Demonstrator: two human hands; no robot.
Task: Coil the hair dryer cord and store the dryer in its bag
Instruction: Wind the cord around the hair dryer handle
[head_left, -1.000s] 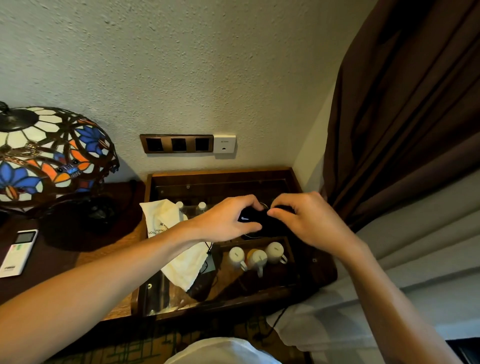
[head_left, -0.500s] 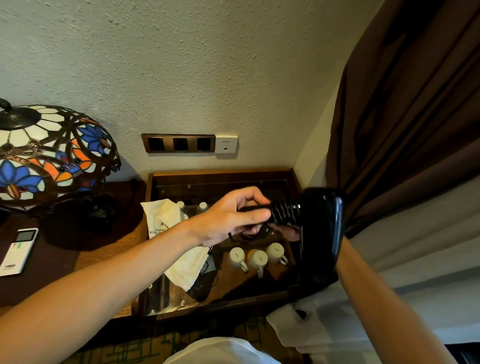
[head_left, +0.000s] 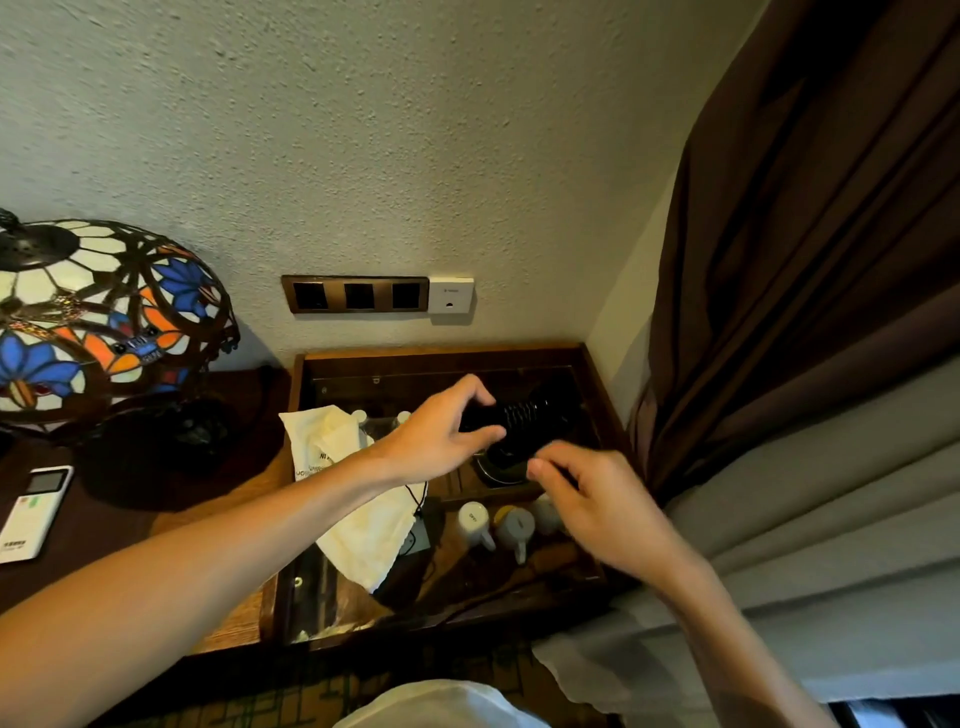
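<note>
The black hair dryer (head_left: 545, 410) hangs low over the back of the wooden tray (head_left: 441, 353), with its spiral cord (head_left: 522, 415) bunched along the handle. My left hand (head_left: 441, 441) grips the handle end from the left, thumb and fingers closed around it. My right hand (head_left: 597, 499) is just below and to the right, fingertips pinched on what looks like the dark cord, which is hard to make out. The cream cloth bag (head_left: 358, 519) lies crumpled in the tray's left half, its black drawstring trailing, partly under my left forearm.
Three white cups (head_left: 511, 527) stand in the tray's front compartment under my right hand. A stained-glass lamp (head_left: 98, 312) and a white remote (head_left: 34, 512) sit on the dark table at left. Wall sockets (head_left: 356, 293) are behind. A brown curtain (head_left: 805, 260) hangs at right.
The dryer, raised in my right hand half a second ago, has come down over the tray. My right hand has left the dryer body and now pinches below it. My left hand keeps its grip.
</note>
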